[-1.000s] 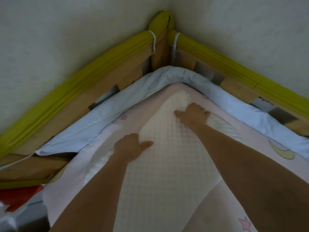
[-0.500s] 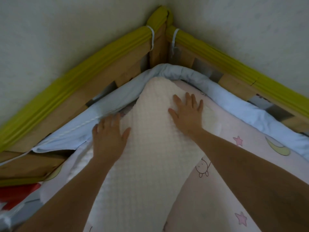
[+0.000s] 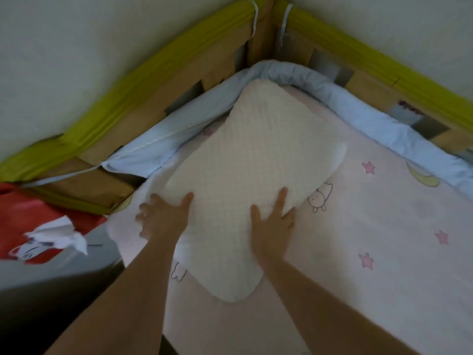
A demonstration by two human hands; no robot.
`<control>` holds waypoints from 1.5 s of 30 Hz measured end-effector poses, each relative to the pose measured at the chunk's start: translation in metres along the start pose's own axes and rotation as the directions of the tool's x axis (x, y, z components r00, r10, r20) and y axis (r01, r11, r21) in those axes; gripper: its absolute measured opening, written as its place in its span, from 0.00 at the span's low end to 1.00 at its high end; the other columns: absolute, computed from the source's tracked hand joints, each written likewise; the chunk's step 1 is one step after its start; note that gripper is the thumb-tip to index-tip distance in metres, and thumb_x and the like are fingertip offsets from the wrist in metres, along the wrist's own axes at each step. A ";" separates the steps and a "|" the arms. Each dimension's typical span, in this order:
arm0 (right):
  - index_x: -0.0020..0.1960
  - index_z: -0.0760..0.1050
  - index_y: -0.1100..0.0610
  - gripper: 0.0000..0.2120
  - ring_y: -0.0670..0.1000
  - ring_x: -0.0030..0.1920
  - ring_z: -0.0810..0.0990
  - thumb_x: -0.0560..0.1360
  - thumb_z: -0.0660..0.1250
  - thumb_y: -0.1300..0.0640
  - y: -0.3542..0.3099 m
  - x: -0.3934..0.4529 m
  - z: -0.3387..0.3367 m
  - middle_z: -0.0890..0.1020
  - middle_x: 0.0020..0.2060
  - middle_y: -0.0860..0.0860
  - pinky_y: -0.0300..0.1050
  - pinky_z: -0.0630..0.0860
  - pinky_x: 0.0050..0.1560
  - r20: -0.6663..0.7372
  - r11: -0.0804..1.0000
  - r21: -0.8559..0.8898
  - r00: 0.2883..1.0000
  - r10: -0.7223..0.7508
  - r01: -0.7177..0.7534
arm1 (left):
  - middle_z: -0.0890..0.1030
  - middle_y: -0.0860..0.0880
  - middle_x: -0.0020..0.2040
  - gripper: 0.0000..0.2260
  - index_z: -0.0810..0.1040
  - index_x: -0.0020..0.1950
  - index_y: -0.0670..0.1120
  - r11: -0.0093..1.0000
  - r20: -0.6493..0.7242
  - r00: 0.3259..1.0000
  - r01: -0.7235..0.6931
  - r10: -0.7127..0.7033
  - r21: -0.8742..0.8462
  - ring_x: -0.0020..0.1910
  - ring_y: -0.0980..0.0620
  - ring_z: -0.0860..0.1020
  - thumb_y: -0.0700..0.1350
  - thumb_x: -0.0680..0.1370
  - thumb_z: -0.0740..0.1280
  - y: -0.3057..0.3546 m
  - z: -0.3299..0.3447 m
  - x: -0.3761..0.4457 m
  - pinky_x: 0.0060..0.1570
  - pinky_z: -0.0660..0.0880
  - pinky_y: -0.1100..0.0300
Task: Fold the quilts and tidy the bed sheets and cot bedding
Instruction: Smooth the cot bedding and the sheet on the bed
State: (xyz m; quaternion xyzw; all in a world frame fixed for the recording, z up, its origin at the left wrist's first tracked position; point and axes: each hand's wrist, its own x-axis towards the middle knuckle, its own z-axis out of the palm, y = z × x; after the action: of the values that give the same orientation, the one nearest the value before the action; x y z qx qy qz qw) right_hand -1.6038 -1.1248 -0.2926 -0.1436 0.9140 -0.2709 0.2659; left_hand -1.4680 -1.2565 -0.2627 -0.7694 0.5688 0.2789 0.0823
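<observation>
The cream pillow [image 3: 245, 160] lay on the pink sheet [image 3: 371, 226], its far end pushed into the cot corner and touching the blue bumper [image 3: 363, 111] that ran along the wooden rails [image 3: 143, 129]; tucked there, it probably sat at the head of the cot where it belonged. Both hands were laid flat on its near half, fingers straight and spread. The left hand [image 3: 163, 219] covered the pillow's left edge, its outer fingers blurred and reaching past onto the sheet. The right hand [image 3: 271, 221] pressed nearer the right edge, fingertips pointing toward the corner. Neither hand pinched or curled round anything. Palms down like that suited sliding and flattening more than lifting, so I judged the step to be seating and smoothing the pillow. The sheet beneath looked fairly flat, with stars and a moon print showing. Outside the cot on the left lay a red surface [image 3: 38, 213] with crumpled white paper [image 3: 61, 234] on it
</observation>
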 end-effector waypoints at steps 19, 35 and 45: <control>0.74 0.60 0.57 0.24 0.61 0.65 0.71 0.80 0.57 0.51 -0.029 -0.128 -0.005 0.70 0.66 0.62 0.51 0.67 0.64 0.389 0.827 -0.519 0.921 0.003 0.217 | 0.72 0.44 0.67 0.17 0.72 0.67 0.43 0.961 0.355 0.897 -0.276 0.261 -0.009 0.65 0.46 0.72 0.51 0.82 0.59 -0.155 -0.067 -0.065 0.66 0.68 0.53; 0.44 0.77 0.60 0.08 0.56 0.47 0.79 0.77 0.61 0.59 -0.193 -0.539 0.075 0.82 0.44 0.57 0.43 0.72 0.43 0.967 -0.012 0.185 -0.184 -0.173 0.983 | 0.75 0.45 0.64 0.17 0.74 0.64 0.44 0.832 -0.004 0.863 0.486 -0.505 -0.267 0.62 0.45 0.74 0.51 0.80 0.60 -0.523 -0.249 -0.305 0.60 0.72 0.53; 0.70 0.62 0.62 0.23 0.60 0.64 0.72 0.78 0.61 0.54 -0.063 -0.759 0.165 0.70 0.66 0.60 0.45 0.68 0.57 0.965 -0.118 0.256 -0.261 -0.030 0.959 | 0.71 0.43 0.68 0.27 0.61 0.73 0.40 -0.005 0.267 0.351 0.596 -0.897 -0.803 0.62 0.44 0.73 0.54 0.80 0.62 -0.706 -0.146 -0.442 0.49 0.69 0.57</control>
State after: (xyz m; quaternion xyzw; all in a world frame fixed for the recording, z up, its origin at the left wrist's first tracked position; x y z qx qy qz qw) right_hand -0.8829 -0.9364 -0.0641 -0.8670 0.2735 0.2114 0.3587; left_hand -0.8555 -0.7149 -0.0447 -0.9208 -0.1423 0.2767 -0.2350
